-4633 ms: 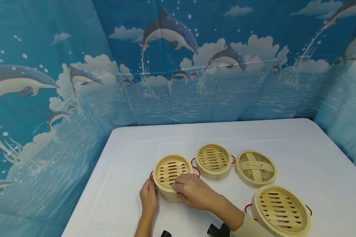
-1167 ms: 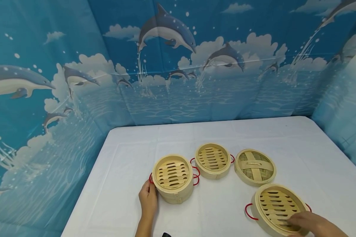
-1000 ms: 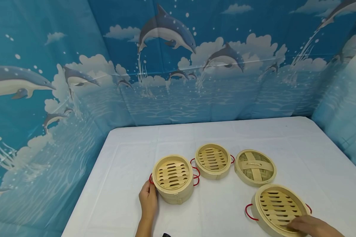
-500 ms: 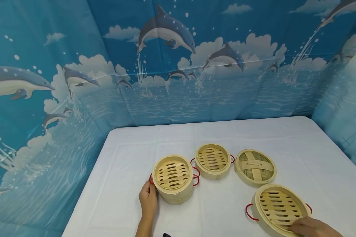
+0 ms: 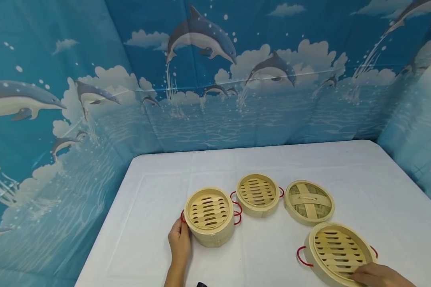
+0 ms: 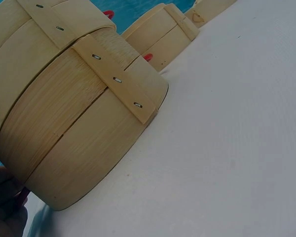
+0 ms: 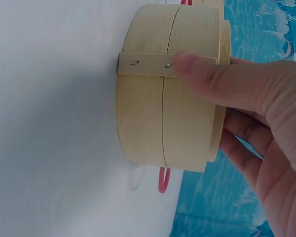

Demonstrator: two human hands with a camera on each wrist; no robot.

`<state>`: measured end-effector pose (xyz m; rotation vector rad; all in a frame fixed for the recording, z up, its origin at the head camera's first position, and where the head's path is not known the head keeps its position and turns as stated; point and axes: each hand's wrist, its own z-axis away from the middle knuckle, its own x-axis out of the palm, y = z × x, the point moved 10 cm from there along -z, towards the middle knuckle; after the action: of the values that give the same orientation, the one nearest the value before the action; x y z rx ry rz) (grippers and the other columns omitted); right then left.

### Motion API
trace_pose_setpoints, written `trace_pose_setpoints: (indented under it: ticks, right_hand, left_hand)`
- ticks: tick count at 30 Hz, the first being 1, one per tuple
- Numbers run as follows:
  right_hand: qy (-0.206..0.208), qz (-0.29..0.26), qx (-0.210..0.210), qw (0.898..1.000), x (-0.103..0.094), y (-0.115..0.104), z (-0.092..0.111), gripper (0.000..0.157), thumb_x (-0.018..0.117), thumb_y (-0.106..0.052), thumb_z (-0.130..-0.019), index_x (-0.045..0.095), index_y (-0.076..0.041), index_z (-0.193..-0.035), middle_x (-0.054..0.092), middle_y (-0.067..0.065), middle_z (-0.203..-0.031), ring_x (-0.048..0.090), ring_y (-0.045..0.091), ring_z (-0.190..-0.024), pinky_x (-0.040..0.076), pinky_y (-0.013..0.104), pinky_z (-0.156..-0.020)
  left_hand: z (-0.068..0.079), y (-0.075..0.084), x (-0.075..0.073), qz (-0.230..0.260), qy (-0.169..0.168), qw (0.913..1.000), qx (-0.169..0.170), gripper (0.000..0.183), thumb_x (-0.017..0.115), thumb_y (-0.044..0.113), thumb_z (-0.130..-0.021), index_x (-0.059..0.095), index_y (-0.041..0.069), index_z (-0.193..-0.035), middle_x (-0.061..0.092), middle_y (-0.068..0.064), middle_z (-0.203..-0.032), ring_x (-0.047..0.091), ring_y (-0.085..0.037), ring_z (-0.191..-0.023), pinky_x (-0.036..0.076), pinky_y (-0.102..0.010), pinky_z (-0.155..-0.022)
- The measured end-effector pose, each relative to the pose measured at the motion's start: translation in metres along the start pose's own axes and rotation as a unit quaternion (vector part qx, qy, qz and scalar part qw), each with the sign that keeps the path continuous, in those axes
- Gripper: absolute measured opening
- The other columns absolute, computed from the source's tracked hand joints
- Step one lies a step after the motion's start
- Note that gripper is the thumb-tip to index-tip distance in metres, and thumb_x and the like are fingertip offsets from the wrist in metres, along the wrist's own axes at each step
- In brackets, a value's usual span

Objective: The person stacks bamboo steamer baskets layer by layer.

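Two stacked bamboo steamer baskets (image 5: pixel 208 215) stand on the white table, with red loop handles on their sides. My left hand (image 5: pixel 179 241) holds the stack at its left side by a red handle; in the left wrist view the fingers (image 6: pixel 5 197) are dark and partly cut off beside the lower basket (image 6: pixel 84 113). At the front right, my right hand (image 5: pixel 377 275) pinches the rim of another bamboo steamer basket (image 5: pixel 339 253). The right wrist view has the thumb (image 7: pixel 202 74) on that basket's outer wall (image 7: pixel 187 118), with the other fingers over the rim, tips hidden.
A single slatted steamer basket (image 5: pixel 258 195) sits behind and right of the stack. Beside it lies a woven bamboo lid (image 5: pixel 309 202) with a small handle. A dolphin-print curtain (image 5: pixel 215 99) hangs behind the table. A small black object (image 5: pixel 201 284) shows at the bottom edge.
My right hand has left the front of the stack and moved right to the front-right basket, whose rim it took hold of. The left hand has stayed at the stack.
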<state>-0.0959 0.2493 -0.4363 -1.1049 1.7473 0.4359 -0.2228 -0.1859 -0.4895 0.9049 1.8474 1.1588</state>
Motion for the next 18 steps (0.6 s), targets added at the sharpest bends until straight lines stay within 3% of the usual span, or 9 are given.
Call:
trace_pose_setpoints:
  ticks: [3,8,10,14,18]
  right_hand:
    - [0.003,-0.001,-0.005,1.000,0.000,-0.001,0.000,0.028,0.080,-0.033,-0.068,0.070,-0.009,-0.079,0.058,-0.011,-0.082,0.053,0.001,-0.069,0.036,0.005,-0.056]
    - [0.032,0.018,-0.041,0.998,-0.006,-0.011,-0.006,0.034,0.068,-0.039,-0.080,0.070,-0.006,-0.077,0.059,-0.007,-0.081,0.053,0.003,-0.070,0.037,0.006,-0.058]
    - [0.040,0.028,-0.044,0.998,-0.008,-0.013,-0.008,0.038,0.062,-0.041,-0.084,0.070,-0.005,-0.077,0.059,-0.006,-0.081,0.053,0.004,-0.071,0.037,0.006,-0.059]
    - [0.047,0.030,-0.025,0.998,-0.010,-0.010,-0.011,0.039,0.060,-0.042,-0.086,0.070,-0.006,-0.078,0.057,-0.006,-0.082,0.052,0.003,-0.070,0.036,0.006,-0.058]
    - [0.042,0.035,-0.009,0.998,-0.012,-0.010,-0.012,0.039,0.061,-0.043,-0.085,0.070,-0.006,-0.079,0.056,-0.006,-0.082,0.051,0.003,-0.069,0.035,0.006,-0.057]
  left_hand:
    - [0.000,0.001,0.000,0.002,-0.001,1.0000,0.000,0.021,0.048,0.006,-0.095,0.067,0.000,-0.098,0.065,-0.008,-0.097,0.056,-0.009,-0.086,0.045,-0.018,-0.074]
    - [0.002,0.024,-0.003,-0.011,-0.001,0.9999,-0.006,0.020,0.048,-0.002,-0.092,0.067,-0.004,-0.095,0.064,-0.011,-0.094,0.051,-0.007,-0.079,0.044,-0.018,-0.069]
    - [0.002,0.022,-0.002,-0.013,-0.002,0.9998,-0.015,0.019,0.048,-0.002,-0.092,0.067,-0.005,-0.096,0.064,-0.011,-0.094,0.052,-0.008,-0.078,0.044,-0.019,-0.069]
    - [0.000,-0.001,0.001,-0.011,-0.003,0.9998,-0.016,0.020,0.048,0.002,-0.093,0.067,-0.001,-0.097,0.064,-0.007,-0.091,0.052,-0.008,-0.076,0.044,-0.019,-0.067]
    - [0.000,-0.001,0.001,-0.007,-0.006,0.9999,-0.012,0.021,0.047,0.005,-0.094,0.067,0.000,-0.095,0.062,-0.004,-0.083,0.051,-0.010,-0.070,0.044,-0.020,-0.064]
